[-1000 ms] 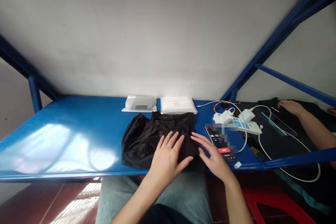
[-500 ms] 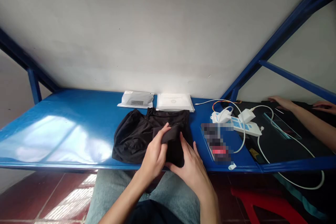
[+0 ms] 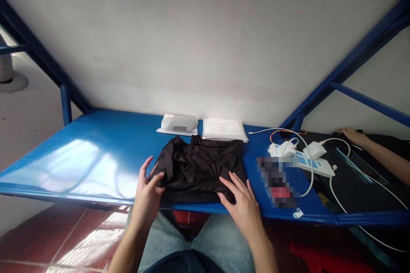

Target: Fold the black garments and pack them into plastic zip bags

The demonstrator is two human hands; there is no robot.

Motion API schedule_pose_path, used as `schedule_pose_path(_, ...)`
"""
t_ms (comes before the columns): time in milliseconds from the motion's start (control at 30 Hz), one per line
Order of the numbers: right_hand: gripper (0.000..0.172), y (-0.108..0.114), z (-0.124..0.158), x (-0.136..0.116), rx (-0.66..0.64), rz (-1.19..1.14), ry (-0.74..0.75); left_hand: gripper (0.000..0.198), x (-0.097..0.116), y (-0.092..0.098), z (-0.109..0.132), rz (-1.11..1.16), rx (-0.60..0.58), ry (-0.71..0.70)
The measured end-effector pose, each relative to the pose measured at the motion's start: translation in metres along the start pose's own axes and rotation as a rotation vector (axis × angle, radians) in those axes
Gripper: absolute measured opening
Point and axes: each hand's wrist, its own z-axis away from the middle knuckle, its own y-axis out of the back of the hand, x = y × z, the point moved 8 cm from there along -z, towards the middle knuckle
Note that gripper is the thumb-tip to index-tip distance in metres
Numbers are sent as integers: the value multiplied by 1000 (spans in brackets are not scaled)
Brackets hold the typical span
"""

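A folded black garment [image 3: 201, 170] lies wrinkled on the blue table, near its front edge. What looks like a strap or narrow band sticks up at its far edge; the exact kind of clothing is unclear. My left hand [image 3: 149, 185] grips the garment's left side, thumb on top and the other fingers along the outer edge. On the near right corner rests my right hand [image 3: 240, 196], fingers apart and laid over the cloth. Behind the garment are two flat packets, a greyish one [image 3: 179, 124] and a white one [image 3: 224, 130].
To the right sit a pixelated phone-like object [image 3: 278, 183], a power strip [image 3: 317, 165] with white chargers, and loose cables. Another person's hand [image 3: 354, 136] is farther right on a black surface. Blue metal bars [image 3: 320, 89] frame the table [image 3: 105, 136] against a wall.
My hands have moved apart, the left to the garment's left side. The flap of cloth they held up is now down, and the garment lies flatter. The view has shifted slightly left.
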Motion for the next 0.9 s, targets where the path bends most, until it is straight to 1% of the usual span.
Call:
schedule_pose_path(67,39,3,-5,-3,-18,9,21,75,10,-5,-4,23,0,3)
schedule_pose_path(133,33,14,-14,-5,-30,7,46,75,28,-19,-9,7,-26,-71)
schedule_pose_path(200,32,36,-24,-4,0,-13,56,69,50,-43,-10,-46,-86,-184)
schedule_pose_path(267,35,66,-32,3,89,-35,43,62,67,-68,-10,-95,-142,-288)
schedule_pose_path(333,37,92,-33,13,197,-39,29,57,75,-85,-10,-120,-166,-366)
schedule_pose_path(367,38,99,-31,18,232,-35,27,56,74,-88,-11,-137,-163,-394)
schedule_pose_path(400,39,100,-29,23,243,-32,31,55,69,-88,-12,-163,-152,-417)
schedule_pose_path(433,40,96,-26,27,231,-30,35,55,63,-85,-13,-201,-133,-436)
schedule_pose_path(467,41,87,-24,32,193,-27,38,54,55,-80,-13,-251,-107,-453)
schedule_pose_path(533,48,61,-19,38,94,-4,42,51,41,-64,-11,-385,-30,-491)
schedule_pose_path(600,58,41,-14,39,27,52,65,47,37,-52,-1,-549,52,-572)
schedule_pose_path(633,63,35,-13,37,7,87,87,45,40,-52,6,-645,65,-638)
schedule_pose_path(667,66,34,-13,34,-7,120,116,44,44,-57,12,-752,42,-712)
schedule_pose_path(700,66,34,-13,30,-23,145,148,43,48,-67,17,-864,-13,-780)
schedule_pose_path(767,64,38,-19,23,-65,171,198,42,49,-91,19,-1078,-164,-859)
schedule_pose_path(833,63,44,-28,21,-83,182,213,40,46,-105,7,-1195,-266,-842)
schedule_pose_path(867,61,48,-33,21,-78,193,209,40,46,-106,-1,-1195,-284,-814)
schedule_pose_path(900,56,51,-39,23,-70,208,205,41,48,-103,-9,-1163,-279,-788)
